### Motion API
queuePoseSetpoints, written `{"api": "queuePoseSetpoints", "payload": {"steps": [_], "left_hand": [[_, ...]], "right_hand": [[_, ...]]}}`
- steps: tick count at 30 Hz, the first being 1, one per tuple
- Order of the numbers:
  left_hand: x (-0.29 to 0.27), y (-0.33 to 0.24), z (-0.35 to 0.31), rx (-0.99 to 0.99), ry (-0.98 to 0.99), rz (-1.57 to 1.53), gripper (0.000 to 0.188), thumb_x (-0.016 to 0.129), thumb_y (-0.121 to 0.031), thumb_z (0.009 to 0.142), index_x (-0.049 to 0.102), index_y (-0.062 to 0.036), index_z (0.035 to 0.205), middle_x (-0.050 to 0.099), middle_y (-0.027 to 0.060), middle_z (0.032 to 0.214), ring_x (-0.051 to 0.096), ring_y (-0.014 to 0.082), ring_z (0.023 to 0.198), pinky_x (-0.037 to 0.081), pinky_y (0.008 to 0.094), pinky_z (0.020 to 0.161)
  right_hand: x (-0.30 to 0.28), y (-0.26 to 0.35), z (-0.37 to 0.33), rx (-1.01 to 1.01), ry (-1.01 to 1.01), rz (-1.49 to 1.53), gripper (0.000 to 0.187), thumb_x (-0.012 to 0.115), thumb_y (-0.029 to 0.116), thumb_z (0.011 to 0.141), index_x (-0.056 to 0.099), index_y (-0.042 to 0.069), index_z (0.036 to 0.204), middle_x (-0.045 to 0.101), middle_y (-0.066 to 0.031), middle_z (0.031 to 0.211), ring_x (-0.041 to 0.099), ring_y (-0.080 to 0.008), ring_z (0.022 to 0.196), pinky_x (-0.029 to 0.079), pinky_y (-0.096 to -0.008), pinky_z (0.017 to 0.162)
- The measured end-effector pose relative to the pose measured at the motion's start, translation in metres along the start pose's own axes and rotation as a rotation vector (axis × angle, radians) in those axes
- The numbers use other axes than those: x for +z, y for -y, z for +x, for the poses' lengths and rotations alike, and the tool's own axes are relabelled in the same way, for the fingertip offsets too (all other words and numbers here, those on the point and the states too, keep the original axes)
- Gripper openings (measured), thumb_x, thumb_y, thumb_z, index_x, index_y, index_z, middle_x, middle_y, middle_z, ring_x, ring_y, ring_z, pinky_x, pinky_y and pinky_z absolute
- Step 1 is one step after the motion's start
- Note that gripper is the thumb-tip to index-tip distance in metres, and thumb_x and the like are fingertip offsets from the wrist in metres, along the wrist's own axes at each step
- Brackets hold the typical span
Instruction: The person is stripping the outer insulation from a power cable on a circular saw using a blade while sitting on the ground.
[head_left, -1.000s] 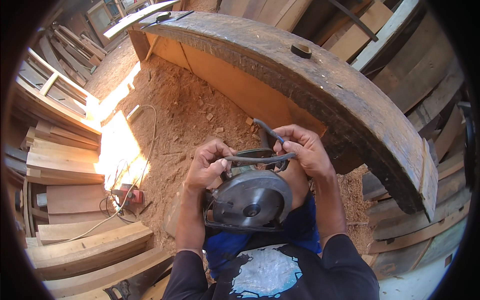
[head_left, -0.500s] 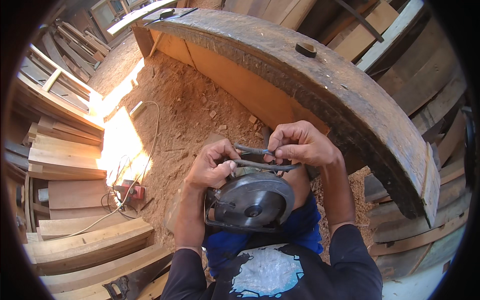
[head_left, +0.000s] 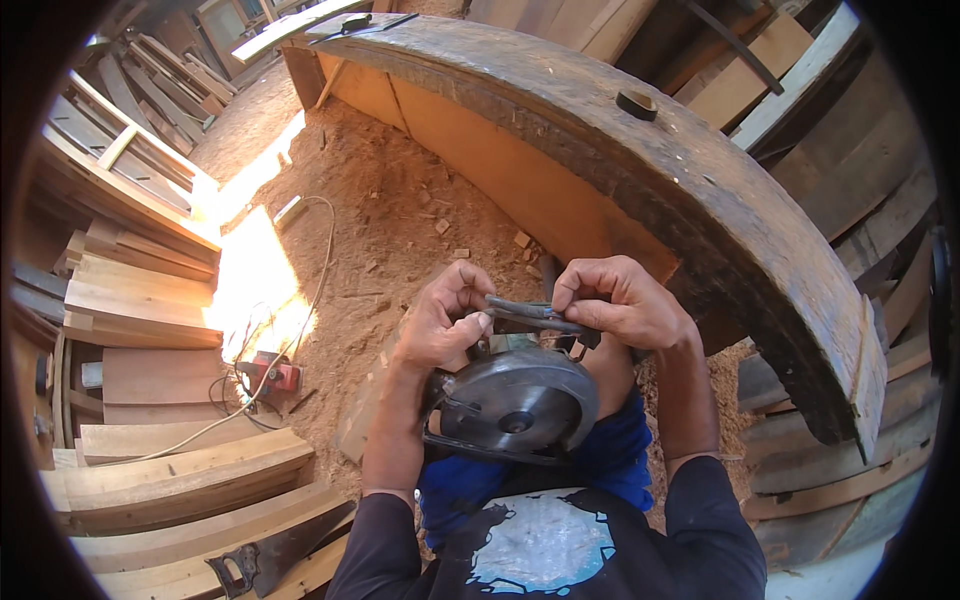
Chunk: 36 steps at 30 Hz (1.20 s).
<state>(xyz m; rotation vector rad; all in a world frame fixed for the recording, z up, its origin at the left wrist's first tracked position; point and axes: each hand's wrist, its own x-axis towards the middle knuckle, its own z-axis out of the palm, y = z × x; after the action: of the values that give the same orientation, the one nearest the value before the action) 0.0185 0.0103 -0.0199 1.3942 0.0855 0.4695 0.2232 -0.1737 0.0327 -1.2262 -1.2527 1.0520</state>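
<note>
A circular saw [head_left: 515, 412] with a round metal blade and guard rests on my lap, over my blue shorts. Above it, a grey power cord [head_left: 520, 309] stretches between my two hands, with a bit of blue wire showing near the right fingers. My left hand [head_left: 450, 315] pinches the cord's left part between thumb and fingers. My right hand [head_left: 622, 303] is closed on the right part, thumb against the fingers. Two lengths of cord lie close together between the hands. The exact join under the right fingertips is hidden.
A long wooden workbench [head_left: 560, 85] curves across the front and right, bearing a dark tape roll [head_left: 637, 104]. Sawdust and wood scraps cover the floor [head_left: 370, 230]. Stacked boards [head_left: 190, 455], a handsaw [head_left: 235, 572] and a red power tool [head_left: 275, 373] with a pale cable lie left.
My right hand has brought its end of the cord down against the lower length, so the gap between them has narrowed. The left hand keeps its pinch. The whole view has shifted slightly.
</note>
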Motion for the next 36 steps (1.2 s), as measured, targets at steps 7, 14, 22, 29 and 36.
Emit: {"api": "queuePoseSetpoints", "payload": {"steps": [7,14,22,29,36], "left_hand": [[-0.006,0.001,-0.003,0.046,0.064,0.15,0.036,0.056,-0.002,0.085,0.067,0.0024,0.119,0.067,0.0059,0.094,0.059,0.0078,0.078,0.049,0.0247,0.073],[-0.005,-0.004,0.0,-0.038,0.081,0.244,0.036,0.056,-0.005,0.086,0.068,0.0055,0.118,0.065,0.0039,0.093,0.058,0.0097,0.079,0.049,0.0267,0.075],[-0.015,0.014,-0.011,0.044,0.099,0.028,0.033,0.058,-0.011,0.089,0.066,0.0078,0.114,0.064,0.004,0.091,0.057,0.0089,0.078,0.047,0.0253,0.073],[-0.02,0.025,-0.011,0.14,0.094,-0.076,0.038,0.061,-0.017,0.093,0.063,0.0077,0.121,0.065,0.0052,0.087,0.056,0.0094,0.075,0.046,0.0249,0.07],[-0.02,0.025,-0.012,0.159,0.09,-0.106,0.037,0.061,-0.016,0.093,0.064,0.0082,0.12,0.065,0.006,0.086,0.056,0.0095,0.074,0.046,0.0244,0.07]], "right_hand": [[0.006,0.0,0.005,0.041,-0.041,-0.065,0.008,0.063,0.002,0.093,0.067,0.001,0.1,0.066,0.0007,0.084,0.057,-0.0048,0.077,0.047,-0.0233,0.068],[0.003,0.002,0.006,-0.014,-0.057,-0.086,0.006,0.064,0.005,0.094,0.067,0.002,0.099,0.066,0.0008,0.086,0.057,-0.0044,0.076,0.047,-0.0237,0.068],[-0.002,-0.018,-0.003,0.004,-0.036,0.38,0.025,0.054,0.02,0.105,0.06,0.003,0.122,0.07,-0.0075,0.107,0.067,-0.0151,0.099,0.053,-0.0304,0.086],[0.0,-0.053,-0.023,-0.034,-0.327,0.264,0.038,0.056,0.025,0.102,0.056,-0.001,0.131,0.068,-0.011,0.114,0.061,-0.0155,0.103,0.05,-0.0319,0.095],[0.038,-0.04,-0.04,0.046,-0.375,-0.129,0.042,0.072,0.006,0.087,0.061,0.005,0.127,0.065,-0.0078,0.106,0.061,-0.0163,0.1,0.051,-0.0347,0.088]]}}
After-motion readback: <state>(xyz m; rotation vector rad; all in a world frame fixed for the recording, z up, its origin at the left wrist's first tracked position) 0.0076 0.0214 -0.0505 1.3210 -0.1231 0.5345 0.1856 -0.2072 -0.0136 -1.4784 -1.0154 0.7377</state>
